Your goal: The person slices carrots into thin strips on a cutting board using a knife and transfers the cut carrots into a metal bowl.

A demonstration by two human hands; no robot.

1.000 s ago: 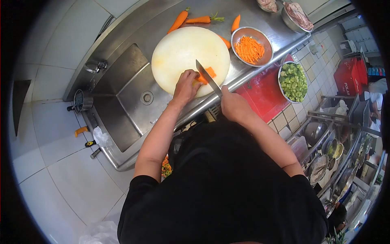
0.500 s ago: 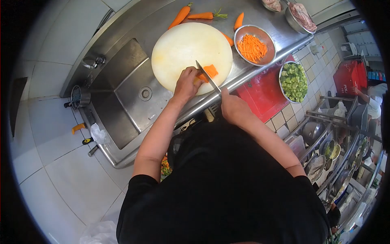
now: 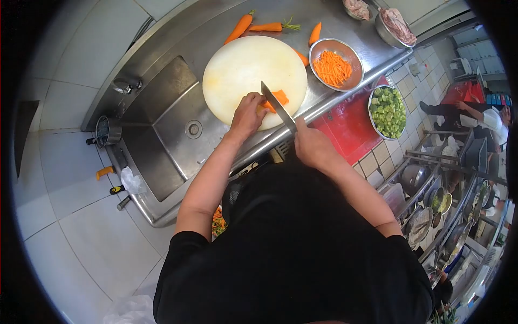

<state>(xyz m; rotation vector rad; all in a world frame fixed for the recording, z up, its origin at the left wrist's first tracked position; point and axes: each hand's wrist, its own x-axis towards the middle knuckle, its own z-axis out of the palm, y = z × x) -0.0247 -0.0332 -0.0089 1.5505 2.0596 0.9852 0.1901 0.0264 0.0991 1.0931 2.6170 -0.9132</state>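
My right hand (image 3: 312,143) is closed round the handle of a kitchen knife (image 3: 283,114). Its blade points away from me over the near right part of a round white cutting board (image 3: 243,65), right beside my left fingertips. With bent fingers, my left hand (image 3: 248,114) holds down a piece of carrot, mostly hidden by the hand and blade. Flat cut carrot pieces (image 3: 281,97) lie just to the right of the blade. Beyond the board's right edge stands a metal bowl (image 3: 356,63) holding carrot strips (image 3: 332,69).
Whole carrots (image 3: 239,28) lie behind the board. A sink (image 3: 167,121) is on the left. A bowl of chopped green vegetable (image 3: 388,112) stands by a red surface (image 3: 350,127). Bowls of raw meat (image 3: 395,24) sit far right. Another person (image 3: 492,120) is near the shelves.
More of the other person at the right shows now. The whole view has shifted slightly. The knife blade and both hands stay at about the same place on the board.
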